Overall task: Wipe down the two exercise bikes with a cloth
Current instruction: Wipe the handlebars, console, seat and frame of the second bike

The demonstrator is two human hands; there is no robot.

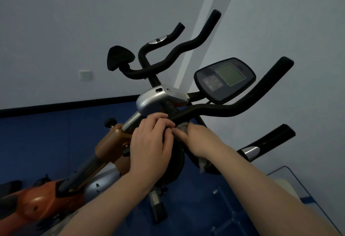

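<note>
Both hands are jammed in right at the centre of the handlebar (pixel 214 109) on the near exercise bike (pixel 115 142), the orange and silver one. The left hand (pixel 151 142) has its fingers curled over the black padded bit below the bar clamp, gripping it. The right hand (pixel 197 138) is pressed up against the same spot with a grey cloth (pixel 183 126) bunched under it; a bit of cloth pokes out by the fingertips and another scrap hangs out below the wrist. Its fingers look wrapped round the cloth, holding it against the bar, though most of the fingers are hidden so I can't say exactly how they sit.

The console (pixel 225 79) with the greenish screen sits just above the bar, tilted toward the camera. The silver clamp cover (pixel 155 99) is right above the left hand's knuckles.

Behind it there's the second bike's black handlebar (pixel 179 49) curving up against the pale wall, with a black pad (pixel 119 57) on its left end. Blue floor (pixel 37 142) below, wall socket (pixel 85 75) off to the left, and a clear glass tabletop corner (pixel 298 189) at lower right
</note>
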